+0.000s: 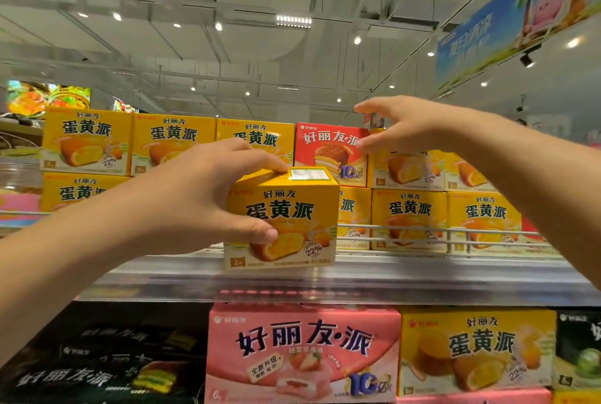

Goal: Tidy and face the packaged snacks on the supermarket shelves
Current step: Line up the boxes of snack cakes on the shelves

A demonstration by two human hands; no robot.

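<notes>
My left hand [201, 195] grips a yellow snack box [286, 208] at the front edge of the top shelf [422, 276], thumb on its face and fingers over its top. Just behind it stands a red snack box [328, 149], in a stacked row of yellow boxes [87, 140]. My right hand [406, 125] hovers with fingers spread at the upper right corner of that red box, holding nothing. More yellow boxes [409, 218] sit behind the wire rail [455, 234] on the right.
On the shelf below stand a pink box [302, 351], a yellow box [478, 348], dark boxes [107, 368] at the left and a dark green box [580, 348] at the far right. A blue banner [520, 13] hangs overhead at the right.
</notes>
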